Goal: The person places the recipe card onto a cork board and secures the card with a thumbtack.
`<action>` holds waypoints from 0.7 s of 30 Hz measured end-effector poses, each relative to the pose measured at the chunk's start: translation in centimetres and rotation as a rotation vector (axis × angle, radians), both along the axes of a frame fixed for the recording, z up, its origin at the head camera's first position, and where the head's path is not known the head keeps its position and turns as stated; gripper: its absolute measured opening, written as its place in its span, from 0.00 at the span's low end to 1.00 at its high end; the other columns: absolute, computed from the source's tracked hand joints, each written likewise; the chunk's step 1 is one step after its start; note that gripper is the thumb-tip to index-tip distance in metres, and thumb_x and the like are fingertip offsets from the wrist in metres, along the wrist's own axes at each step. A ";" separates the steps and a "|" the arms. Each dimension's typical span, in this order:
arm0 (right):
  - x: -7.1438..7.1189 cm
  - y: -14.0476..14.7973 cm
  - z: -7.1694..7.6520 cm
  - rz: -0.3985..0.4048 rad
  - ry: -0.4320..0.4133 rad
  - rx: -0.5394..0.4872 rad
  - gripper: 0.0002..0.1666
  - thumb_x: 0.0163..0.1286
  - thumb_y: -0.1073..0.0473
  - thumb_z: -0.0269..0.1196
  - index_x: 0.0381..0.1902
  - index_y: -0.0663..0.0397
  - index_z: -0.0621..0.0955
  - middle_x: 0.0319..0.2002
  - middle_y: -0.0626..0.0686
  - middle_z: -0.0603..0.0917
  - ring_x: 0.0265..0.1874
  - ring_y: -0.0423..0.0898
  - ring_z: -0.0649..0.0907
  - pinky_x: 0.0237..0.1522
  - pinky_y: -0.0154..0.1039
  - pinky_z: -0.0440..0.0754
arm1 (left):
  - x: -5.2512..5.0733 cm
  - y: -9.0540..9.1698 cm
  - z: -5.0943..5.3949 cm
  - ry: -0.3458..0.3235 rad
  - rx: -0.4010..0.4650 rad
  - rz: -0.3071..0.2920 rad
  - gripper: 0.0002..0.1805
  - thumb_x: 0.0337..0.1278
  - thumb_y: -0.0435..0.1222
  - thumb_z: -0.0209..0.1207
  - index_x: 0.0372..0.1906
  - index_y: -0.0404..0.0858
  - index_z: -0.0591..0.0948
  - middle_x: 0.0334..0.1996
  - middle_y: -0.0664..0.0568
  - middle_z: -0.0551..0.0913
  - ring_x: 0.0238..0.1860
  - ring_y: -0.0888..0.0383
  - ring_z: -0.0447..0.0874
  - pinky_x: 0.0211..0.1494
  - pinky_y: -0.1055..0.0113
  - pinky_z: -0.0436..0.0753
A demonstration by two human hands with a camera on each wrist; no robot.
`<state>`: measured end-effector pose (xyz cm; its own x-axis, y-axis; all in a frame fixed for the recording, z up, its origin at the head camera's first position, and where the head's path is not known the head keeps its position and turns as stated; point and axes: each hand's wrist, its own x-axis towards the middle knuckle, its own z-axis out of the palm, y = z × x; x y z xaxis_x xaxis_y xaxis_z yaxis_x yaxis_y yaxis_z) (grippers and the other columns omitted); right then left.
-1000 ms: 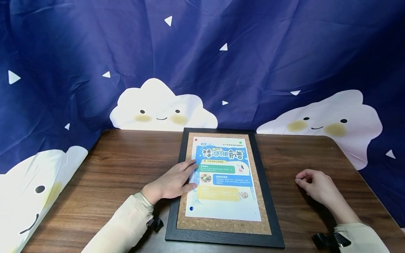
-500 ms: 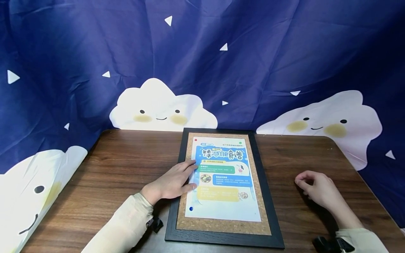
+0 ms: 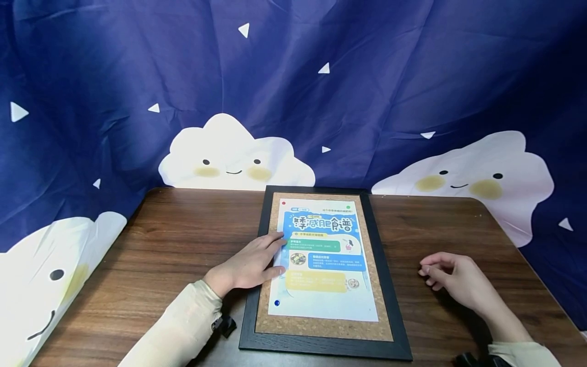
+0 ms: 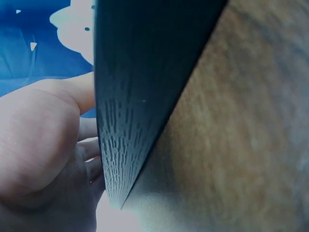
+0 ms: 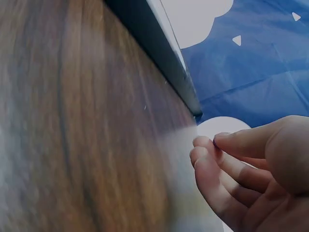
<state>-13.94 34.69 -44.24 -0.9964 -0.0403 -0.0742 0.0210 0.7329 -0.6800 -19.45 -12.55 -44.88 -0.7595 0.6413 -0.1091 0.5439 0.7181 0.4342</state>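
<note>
A printed poster [image 3: 327, 306] lies on a cork board [image 3: 321, 326] with a black frame [image 3: 325, 346]. A red thumbtack [image 3: 284, 203], a green thumbtack [image 3: 348, 207] and a blue thumbtack [image 3: 277, 303] sit at three of its corners. My left hand [image 3: 249, 262] rests across the frame's left side, fingertips touching the poster's left edge. Right of the board, my right hand [image 3: 463, 280] is above the table, thumb and forefinger together. In the right wrist view they pinch a tiny dark blue thumbtack [image 5: 215, 143], mostly hidden by the fingers.
The board lies on a brown wooden table [image 3: 183, 229], its far edge near the table's back edge. Behind hangs a blue curtain [image 3: 275, 76] with white clouds and triangles. Dark wrist cameras sit at both cuffs.
My right hand has shifted slightly left and toward me, turning so that more of its fingers show. The left hand, the board and the poster have stayed in place.
</note>
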 end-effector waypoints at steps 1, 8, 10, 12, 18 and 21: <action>0.1 -0.2 0.1 0.002 0.001 -0.012 0.08 0.79 0.72 0.62 0.49 0.70 0.87 0.37 0.58 0.93 0.26 0.37 0.86 0.29 0.37 0.89 | 0.0 0.0 0.0 -0.001 -0.001 0.001 0.39 0.83 0.46 0.58 0.85 0.30 0.60 0.87 0.38 0.56 0.87 0.41 0.54 0.87 0.43 0.60; 1.0 -1.2 0.7 0.031 0.012 -0.091 0.09 0.78 0.73 0.62 0.51 0.71 0.86 0.37 0.58 0.93 0.27 0.37 0.87 0.29 0.38 0.89 | 0.0 -0.1 0.0 0.005 -0.003 -0.004 0.39 0.83 0.46 0.58 0.85 0.30 0.60 0.87 0.38 0.56 0.87 0.41 0.55 0.87 0.43 0.61; 1.3 -1.5 0.7 0.047 0.011 -0.118 0.09 0.78 0.73 0.62 0.51 0.71 0.86 0.37 0.57 0.93 0.27 0.38 0.86 0.29 0.39 0.89 | 0.0 -0.1 0.0 0.004 -0.003 -0.004 0.39 0.83 0.46 0.58 0.85 0.30 0.60 0.87 0.38 0.56 0.87 0.41 0.55 0.87 0.43 0.61; 1.5 -1.8 0.8 0.068 0.015 -0.146 0.09 0.78 0.73 0.62 0.51 0.71 0.85 0.36 0.55 0.93 0.27 0.38 0.87 0.29 0.39 0.89 | 0.0 -0.1 0.0 0.004 -0.001 -0.005 0.39 0.83 0.46 0.58 0.84 0.29 0.61 0.87 0.38 0.56 0.87 0.41 0.55 0.87 0.43 0.61; 2.1 -2.6 1.3 0.122 0.022 -0.192 0.09 0.79 0.72 0.62 0.52 0.71 0.85 0.34 0.53 0.92 0.27 0.40 0.87 0.28 0.39 0.89 | 0.1 -0.1 0.0 0.003 0.001 -0.001 0.39 0.83 0.46 0.58 0.84 0.29 0.61 0.87 0.38 0.56 0.87 0.41 0.55 0.87 0.43 0.61; 2.3 -3.0 1.6 0.125 0.012 -0.200 0.09 0.80 0.70 0.62 0.52 0.69 0.85 0.34 0.55 0.92 0.27 0.42 0.87 0.29 0.40 0.89 | 0.1 -0.1 0.0 0.003 0.000 -0.001 0.39 0.83 0.46 0.58 0.84 0.29 0.61 0.87 0.38 0.56 0.87 0.41 0.54 0.87 0.43 0.61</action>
